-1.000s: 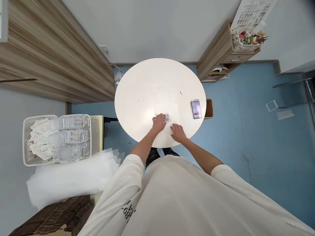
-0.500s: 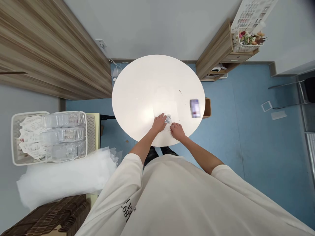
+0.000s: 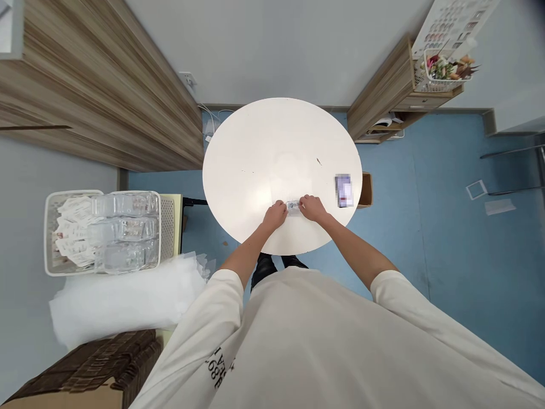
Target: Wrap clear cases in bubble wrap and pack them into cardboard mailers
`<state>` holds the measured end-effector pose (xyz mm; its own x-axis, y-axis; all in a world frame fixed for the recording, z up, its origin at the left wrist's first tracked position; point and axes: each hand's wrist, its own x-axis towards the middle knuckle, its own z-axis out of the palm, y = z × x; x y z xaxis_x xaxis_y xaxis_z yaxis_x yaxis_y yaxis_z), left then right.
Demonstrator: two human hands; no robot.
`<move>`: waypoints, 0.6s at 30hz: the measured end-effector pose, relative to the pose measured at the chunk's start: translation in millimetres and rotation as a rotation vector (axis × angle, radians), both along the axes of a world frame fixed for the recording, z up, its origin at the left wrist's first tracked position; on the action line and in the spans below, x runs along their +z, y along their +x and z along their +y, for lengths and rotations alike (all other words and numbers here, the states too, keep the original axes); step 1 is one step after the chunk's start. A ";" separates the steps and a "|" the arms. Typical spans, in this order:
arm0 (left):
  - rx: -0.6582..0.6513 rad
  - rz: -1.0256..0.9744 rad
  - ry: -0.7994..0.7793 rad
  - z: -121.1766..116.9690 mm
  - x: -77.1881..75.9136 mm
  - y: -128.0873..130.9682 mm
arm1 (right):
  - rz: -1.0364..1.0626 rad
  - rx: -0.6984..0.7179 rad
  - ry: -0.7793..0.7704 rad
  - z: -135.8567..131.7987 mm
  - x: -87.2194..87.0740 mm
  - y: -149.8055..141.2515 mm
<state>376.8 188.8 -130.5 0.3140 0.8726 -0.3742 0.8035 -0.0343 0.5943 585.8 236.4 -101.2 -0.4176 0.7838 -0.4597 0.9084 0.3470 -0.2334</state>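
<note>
A small clear plastic package (image 3: 293,205) with something shiny inside lies near the front of the round white table (image 3: 281,136). My left hand (image 3: 275,215) grips its left end with curled fingers. At the other end, my right hand (image 3: 312,208) has its fingers closed on it as well. Only the middle of the package shows between my hands; what exactly is inside is too small to make out. To the right on the table lies a purple, blurred-out flat item (image 3: 344,190), apart from my hands.
On the left, white baskets (image 3: 159,233) hold clear packages and paper slips, beside white plastic bags (image 3: 128,304) and folded brown cardboard (image 3: 85,363). A wooden cabinet (image 3: 381,91) with a flower basket (image 3: 443,71) stands at back right. An open cardboard box (image 3: 367,190) sits beyond the table's right edge.
My right hand has moved up onto the package's right end. My left hand has slid down to its left end. The package now looks narrower, and the view has shifted slightly.
</note>
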 end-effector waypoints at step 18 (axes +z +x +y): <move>0.036 -0.005 0.140 7.9 6.7 3.4 | 0.043 0.167 0.083 -45.0 -16.0 4.7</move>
